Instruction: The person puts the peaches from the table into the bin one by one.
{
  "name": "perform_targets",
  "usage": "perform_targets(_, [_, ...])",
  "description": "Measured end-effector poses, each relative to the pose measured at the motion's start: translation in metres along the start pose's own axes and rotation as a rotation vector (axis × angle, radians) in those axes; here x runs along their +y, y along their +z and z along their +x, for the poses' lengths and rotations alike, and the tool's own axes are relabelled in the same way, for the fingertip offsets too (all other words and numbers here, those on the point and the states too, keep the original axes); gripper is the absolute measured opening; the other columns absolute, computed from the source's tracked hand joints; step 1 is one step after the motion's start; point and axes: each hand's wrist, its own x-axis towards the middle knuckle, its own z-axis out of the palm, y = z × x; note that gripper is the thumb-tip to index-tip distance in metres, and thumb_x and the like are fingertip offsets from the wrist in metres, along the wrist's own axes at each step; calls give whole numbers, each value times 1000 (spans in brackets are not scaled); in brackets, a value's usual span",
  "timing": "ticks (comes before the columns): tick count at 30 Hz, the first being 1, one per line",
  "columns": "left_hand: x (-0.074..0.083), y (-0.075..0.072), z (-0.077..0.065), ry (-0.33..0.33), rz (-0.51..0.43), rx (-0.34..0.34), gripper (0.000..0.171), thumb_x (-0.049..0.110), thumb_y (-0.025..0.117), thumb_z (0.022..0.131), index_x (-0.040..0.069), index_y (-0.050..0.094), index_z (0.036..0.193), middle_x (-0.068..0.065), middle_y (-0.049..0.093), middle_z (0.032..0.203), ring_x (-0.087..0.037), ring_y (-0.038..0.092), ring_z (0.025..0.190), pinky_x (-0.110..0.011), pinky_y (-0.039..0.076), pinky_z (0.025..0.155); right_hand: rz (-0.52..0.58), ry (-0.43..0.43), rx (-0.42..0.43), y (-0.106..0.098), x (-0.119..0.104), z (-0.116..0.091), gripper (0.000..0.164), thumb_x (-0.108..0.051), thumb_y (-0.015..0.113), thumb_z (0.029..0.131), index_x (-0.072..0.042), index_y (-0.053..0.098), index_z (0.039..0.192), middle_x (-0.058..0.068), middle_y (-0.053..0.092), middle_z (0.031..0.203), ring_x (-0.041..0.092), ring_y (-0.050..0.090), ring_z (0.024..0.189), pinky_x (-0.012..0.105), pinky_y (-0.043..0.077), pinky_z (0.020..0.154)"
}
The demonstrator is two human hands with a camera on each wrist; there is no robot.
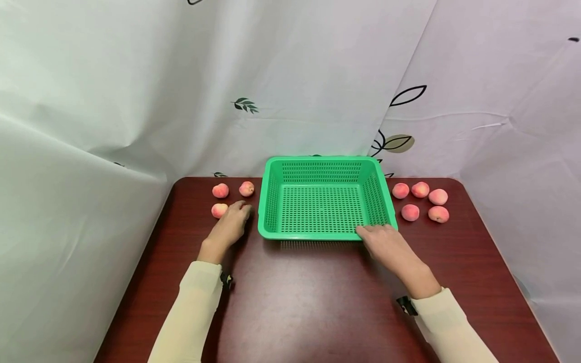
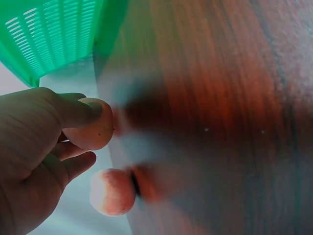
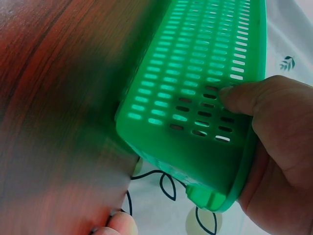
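My left hand is at the left of the table, its thumb and fingers pinching a peach in the left wrist view; from the head view the hand hides that fruit. Close by it lie a pale yellow-pink peach and two redder ones behind, the left peach and the right peach. My right hand grips the front right corner of a green plastic basket. In the right wrist view, the thumb presses the slotted outer wall while the other fingers go over the rim.
Several peaches lie in a group right of the basket. The dark red-brown table runs back to a white cloth with leaf prints, which also hangs along both sides.
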Motion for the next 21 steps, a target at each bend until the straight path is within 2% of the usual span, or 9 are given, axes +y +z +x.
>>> perform_targets(7, [1, -17, 2, -54, -47, 15, 24, -4, 56, 99, -5, 63, 122, -32, 59, 127, -44, 62, 117, -55, 52, 100, -1, 0, 11, 2, 0, 0, 24, 6, 64, 84, -12, 48, 81, 1, 51, 63, 24, 53, 54, 36, 36, 53])
perform_targets(13, [8, -40, 9, -86, -35, 44, 28, -2, 56, 101, -6, 61, 127, -31, 57, 133, -44, 60, 122, -54, 54, 98, 1, -9, 34, 1, 0, -1, 24, 7, 63, 83, -12, 47, 81, 1, 50, 62, 23, 51, 53, 35, 35, 53])
perform_targets(17, [15, -56, 15, -51, -23, 99, 30, 0, 57, 101, -5, 61, 130, -33, 58, 133, -47, 60, 122, -55, 54, 97, -1, 4, 35, 1, -1, -1, 25, 7, 63, 83, -12, 47, 81, 1, 50, 63, 24, 52, 54, 34, 33, 54])
perform_targets(21, [19, -66, 20, 29, -16, 173, 27, -7, 59, 95, -7, 64, 122, -33, 61, 125, -48, 62, 117, -54, 55, 95, 1, 12, 29, 0, -2, -1, 25, 7, 63, 84, -12, 47, 81, 1, 51, 63, 24, 53, 55, 34, 33, 55])
